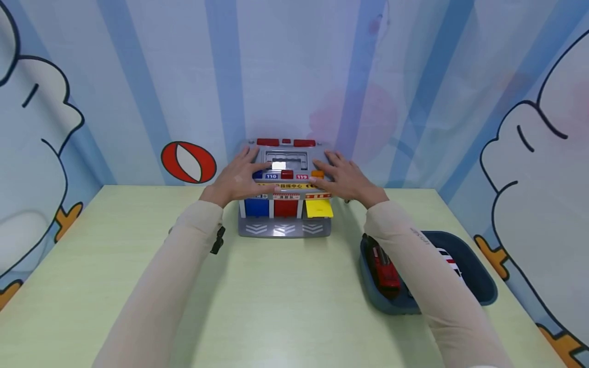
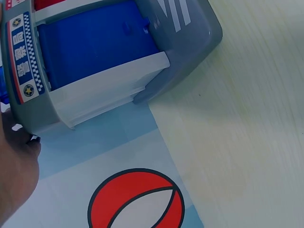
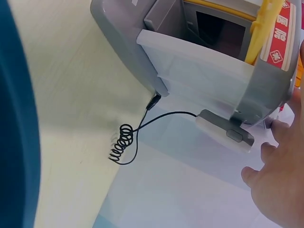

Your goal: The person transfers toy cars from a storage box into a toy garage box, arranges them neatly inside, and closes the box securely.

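A grey toy rescue station (image 1: 284, 227) stands at the back of the table. Its front has a blue door (image 1: 256, 207), a red door (image 1: 285, 208) and a yellow door (image 1: 319, 208). The blue and red doors are down, while the yellow one sticks out, raised, over a dark bay visible in the right wrist view. My left hand (image 1: 236, 176) rests on the station's upper left with spread fingers. On the upper right, my right hand (image 1: 347, 179) touches the panel beside an orange button (image 1: 317, 174). Both palms are hidden in the head view.
From the station's right side hangs a grey-and-white handset (image 3: 225, 130) on a coiled black cord (image 3: 123, 140). A dark blue basin (image 1: 480, 276) under my right forearm holds a red toy vehicle (image 1: 386, 273) and a striped white one (image 1: 450, 260). Behind the table (image 1: 276, 296) hangs a printed curtain (image 1: 285, 66).
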Action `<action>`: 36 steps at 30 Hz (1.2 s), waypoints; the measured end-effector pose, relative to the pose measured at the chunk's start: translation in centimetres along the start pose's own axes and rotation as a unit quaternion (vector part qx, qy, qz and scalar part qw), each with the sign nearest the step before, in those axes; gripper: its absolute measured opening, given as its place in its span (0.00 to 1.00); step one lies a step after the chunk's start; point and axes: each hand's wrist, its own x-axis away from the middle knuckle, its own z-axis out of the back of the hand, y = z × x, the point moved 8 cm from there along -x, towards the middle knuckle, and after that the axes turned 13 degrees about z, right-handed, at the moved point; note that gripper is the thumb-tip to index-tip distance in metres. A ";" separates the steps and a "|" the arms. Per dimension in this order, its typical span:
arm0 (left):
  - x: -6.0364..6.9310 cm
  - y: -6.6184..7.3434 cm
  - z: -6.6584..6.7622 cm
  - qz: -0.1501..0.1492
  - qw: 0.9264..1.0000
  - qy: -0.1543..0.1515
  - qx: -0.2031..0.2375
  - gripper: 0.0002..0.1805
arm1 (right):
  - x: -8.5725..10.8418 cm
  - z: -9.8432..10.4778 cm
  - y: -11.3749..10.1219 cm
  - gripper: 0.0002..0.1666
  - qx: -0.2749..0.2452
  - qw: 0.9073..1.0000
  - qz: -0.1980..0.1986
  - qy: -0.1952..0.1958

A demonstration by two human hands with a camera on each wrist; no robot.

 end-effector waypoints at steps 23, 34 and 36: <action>0.1 0.6 0.5 -0.037 0.999 0.005 -0.025 0.49 | 7.0 1.2 0.8 0.42 -0.034 0.999 0.014 -0.002; 0.1 0.8 0.7 -0.031 0.999 -0.011 -0.038 0.50 | 9.1 0.6 0.0 0.43 -0.021 0.999 0.021 -0.033; 0.2 0.9 0.5 -0.034 0.999 -0.014 -0.039 0.50 | 9.7 0.5 -0.1 0.43 -0.023 0.999 0.023 -0.035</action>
